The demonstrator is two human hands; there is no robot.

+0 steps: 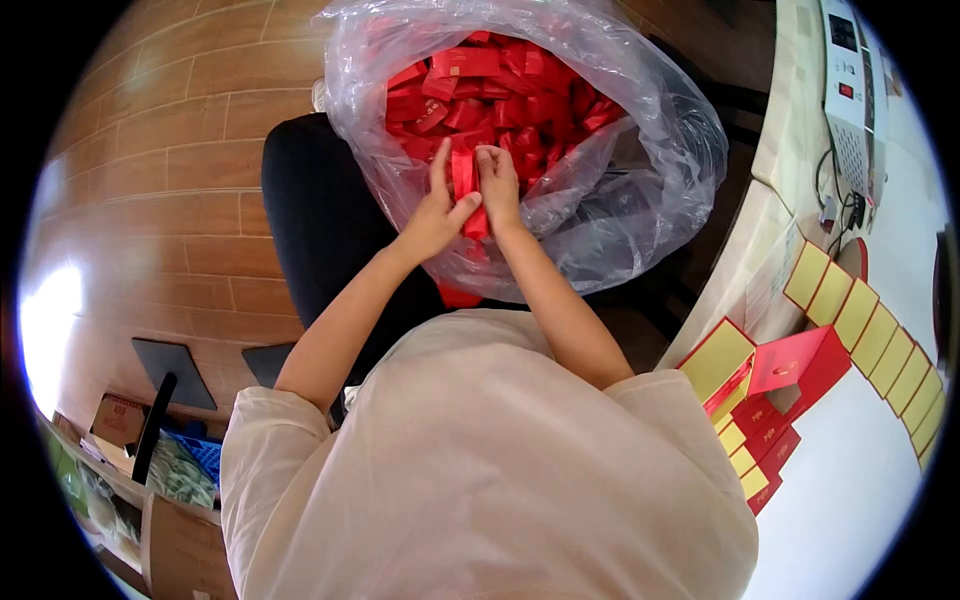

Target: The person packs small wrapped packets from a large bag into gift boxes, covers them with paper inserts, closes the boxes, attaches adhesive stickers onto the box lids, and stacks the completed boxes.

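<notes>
A large clear plastic bag (650, 200) stands open in front of me, with many small red packets (467, 62) inside. Over its near edge, my left hand (436, 212) and my right hand (499, 190) hold a narrow red packet (465, 175) between them. The thumb of my left hand lies across the packet's lower part, and the fingers of my right hand are bent against its right side. Part of the packet is hidden by my fingers.
At the right, a white table (840, 480) bears an open red box (800, 365), a row of yellow-faced pieces (853, 313) and a white machine (846, 100) with cables. Cardboard boxes (180, 545) and a blue basket (205, 453) stand at the lower left.
</notes>
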